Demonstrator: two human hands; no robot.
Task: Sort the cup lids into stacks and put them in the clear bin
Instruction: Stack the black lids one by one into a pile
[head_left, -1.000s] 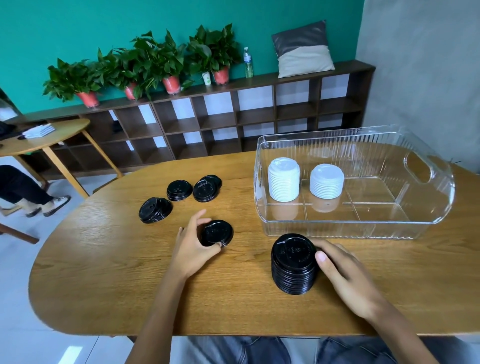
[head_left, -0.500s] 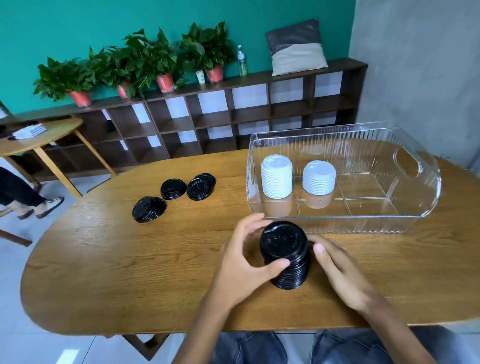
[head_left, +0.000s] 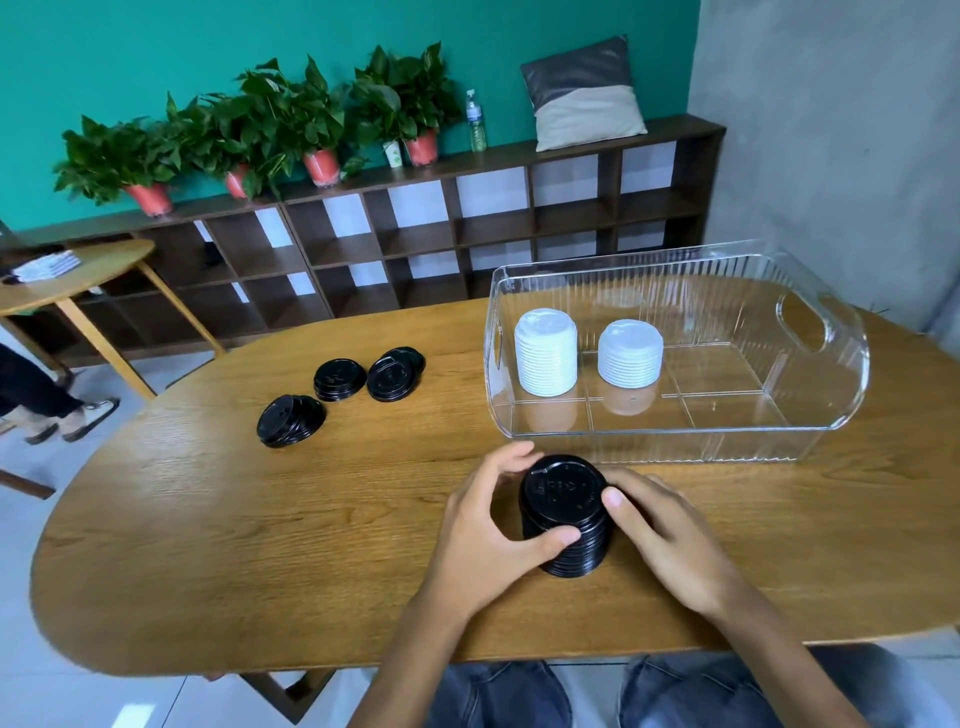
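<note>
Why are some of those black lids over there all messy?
The three small piles of black plastic cup lids on the oval wooden table lie loose and slanted, not yet sorted. Both hands hold the tall black lid stack. Two white lid stacks stand neatly in the clear plastic bin.

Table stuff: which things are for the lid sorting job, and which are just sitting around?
For the job:
- tall black lid stack, held by the left hand and right hand
- loose black lids on the table
- two white lid stacks
- clear bin

Just sitting around:
- potted plants
- water bottle
- cushion
- shelf unit
- side table
</note>
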